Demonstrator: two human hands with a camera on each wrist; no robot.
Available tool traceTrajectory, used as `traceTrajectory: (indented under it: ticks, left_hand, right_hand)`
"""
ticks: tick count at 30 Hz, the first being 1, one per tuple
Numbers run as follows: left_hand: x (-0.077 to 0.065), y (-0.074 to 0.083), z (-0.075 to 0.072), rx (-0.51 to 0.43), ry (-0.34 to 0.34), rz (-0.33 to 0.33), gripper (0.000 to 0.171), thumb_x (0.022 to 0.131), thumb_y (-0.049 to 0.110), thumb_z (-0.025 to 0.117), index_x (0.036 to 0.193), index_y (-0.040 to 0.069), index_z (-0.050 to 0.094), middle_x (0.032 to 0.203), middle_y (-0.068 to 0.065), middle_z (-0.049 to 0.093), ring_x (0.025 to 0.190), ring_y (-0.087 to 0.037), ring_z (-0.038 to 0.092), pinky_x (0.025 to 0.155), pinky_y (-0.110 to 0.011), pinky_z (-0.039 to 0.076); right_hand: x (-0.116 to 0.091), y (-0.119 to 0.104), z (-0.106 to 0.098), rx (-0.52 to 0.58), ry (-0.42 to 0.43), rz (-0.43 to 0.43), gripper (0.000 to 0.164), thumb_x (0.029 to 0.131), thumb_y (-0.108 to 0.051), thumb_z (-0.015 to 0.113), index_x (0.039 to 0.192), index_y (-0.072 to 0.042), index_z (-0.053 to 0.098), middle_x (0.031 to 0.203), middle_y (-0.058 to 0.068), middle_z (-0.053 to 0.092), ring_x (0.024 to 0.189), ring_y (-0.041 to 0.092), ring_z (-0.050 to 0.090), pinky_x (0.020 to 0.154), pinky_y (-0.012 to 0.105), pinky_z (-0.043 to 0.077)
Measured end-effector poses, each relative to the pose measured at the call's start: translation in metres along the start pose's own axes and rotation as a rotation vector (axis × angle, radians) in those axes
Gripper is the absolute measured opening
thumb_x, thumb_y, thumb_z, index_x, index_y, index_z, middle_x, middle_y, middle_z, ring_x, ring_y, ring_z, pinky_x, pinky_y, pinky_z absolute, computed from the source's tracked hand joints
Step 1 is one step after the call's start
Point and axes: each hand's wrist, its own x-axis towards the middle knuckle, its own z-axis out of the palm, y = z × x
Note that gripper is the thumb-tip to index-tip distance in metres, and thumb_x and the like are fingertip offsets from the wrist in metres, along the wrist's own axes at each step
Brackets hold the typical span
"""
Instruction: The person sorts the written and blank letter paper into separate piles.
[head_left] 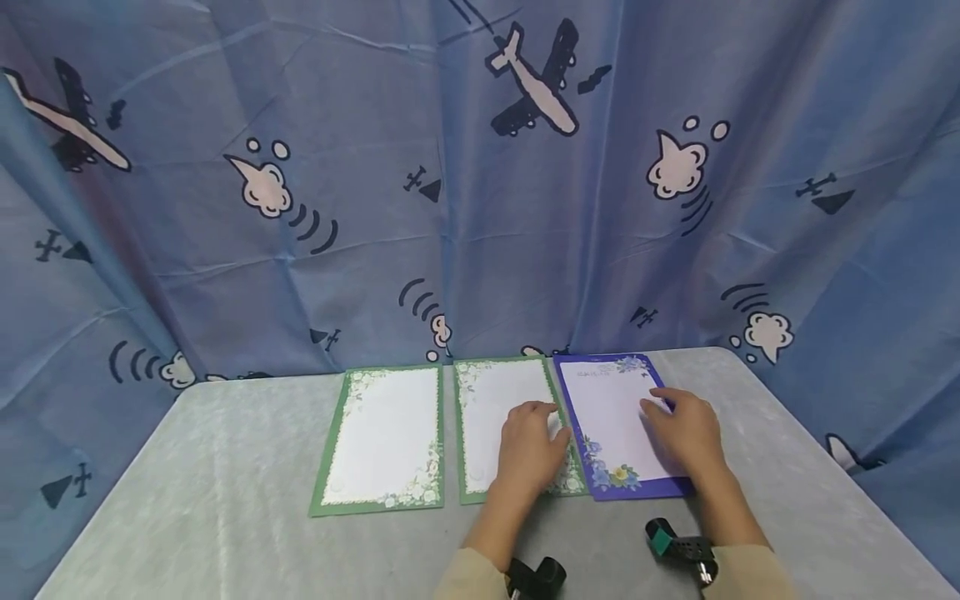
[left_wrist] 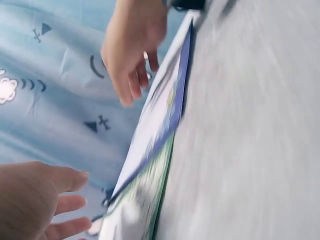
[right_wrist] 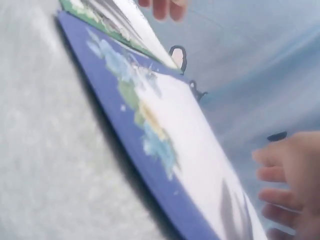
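Observation:
Three flower-bordered sheets lie side by side on the table. A green-edged sheet [head_left: 386,433] is at the left, another green-edged sheet [head_left: 480,417] in the middle, and a purple-edged sheet [head_left: 611,417] at the right, its inner edge against the middle one. My left hand [head_left: 528,446] hovers above the middle sheet's right part, fingers loosely bent and holding nothing. Over the right side of the purple sheet is my right hand [head_left: 686,433], fingers relaxed and apart from the paper in the right wrist view. Each hand partly hides the sheet beneath it.
A pale grey cloth covers the table [head_left: 225,475]. Behind it hangs a blue curtain [head_left: 360,192] printed with planes and clouds. Dark wrist-worn devices, one on the left wrist [head_left: 536,577] and one on the right [head_left: 678,547], sit near beige sleeves.

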Motion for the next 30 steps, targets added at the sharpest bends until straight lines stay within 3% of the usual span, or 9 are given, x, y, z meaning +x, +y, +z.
traceTrajectory:
  ticks: [6,13,22,27,30]
  left_hand:
    - [0.001,-0.031,-0.028,0.062,0.047,0.011,0.031,0.092,0.019,0.071,0.120,0.005,0.072,0.123,-0.014,0.069,0.121,-0.034,0.061,0.103,-0.049,0.049]
    - [-0.005,-0.062,-0.051,0.123,0.079,0.027,0.031,0.090,0.015,0.073,0.118,0.002,0.072,0.123,-0.016,0.069,0.120,-0.036,0.062,0.102,-0.051,0.049]
    - [-0.010,-0.084,-0.052,0.086,0.100,-0.041,0.032,0.089,0.015,0.073,0.118,-0.001,0.071,0.133,-0.025,0.062,0.129,-0.043,0.055,0.108,-0.056,0.044]
    - [-0.009,-0.095,-0.050,0.072,0.110,-0.041,0.033,0.089,0.014,0.072,0.118,-0.003,0.071,0.132,-0.027,0.063,0.132,-0.045,0.053,0.112,-0.058,0.039]
    - [-0.009,-0.100,-0.049,0.059,0.092,-0.049,0.034,0.089,0.014,0.072,0.119,-0.002,0.070,0.134,-0.025,0.063,0.134,-0.045,0.052,0.114,-0.058,0.038]
  right_hand:
    - [-0.003,-0.013,-0.005,0.040,-0.001,-0.054,0.047,0.101,-0.027,0.057,0.136,0.004,0.059,0.142,0.036,0.051,0.132,0.053,0.047,0.109,0.066,0.039]
    - [-0.010,-0.031,0.002,0.102,0.008,-0.237,0.045,0.100,-0.028,0.061,0.134,0.001,0.062,0.133,0.031,0.061,0.115,0.046,0.062,0.093,0.059,0.051]
    - [-0.021,-0.055,0.024,0.231,-0.036,-0.340,0.039,0.099,-0.026,0.064,0.131,-0.003,0.066,0.128,0.023,0.068,0.109,0.039,0.068,0.088,0.052,0.056]
    - [-0.026,-0.065,0.038,0.288,-0.094,-0.323,0.036,0.098,-0.021,0.065,0.129,-0.003,0.068,0.125,0.021,0.070,0.107,0.038,0.069,0.071,0.034,0.054]
    - [-0.028,-0.066,0.044,0.284,-0.122,-0.298,0.035,0.098,-0.019,0.065,0.129,-0.003,0.068,0.125,0.022,0.070,0.109,0.038,0.070,0.072,0.032,0.055]
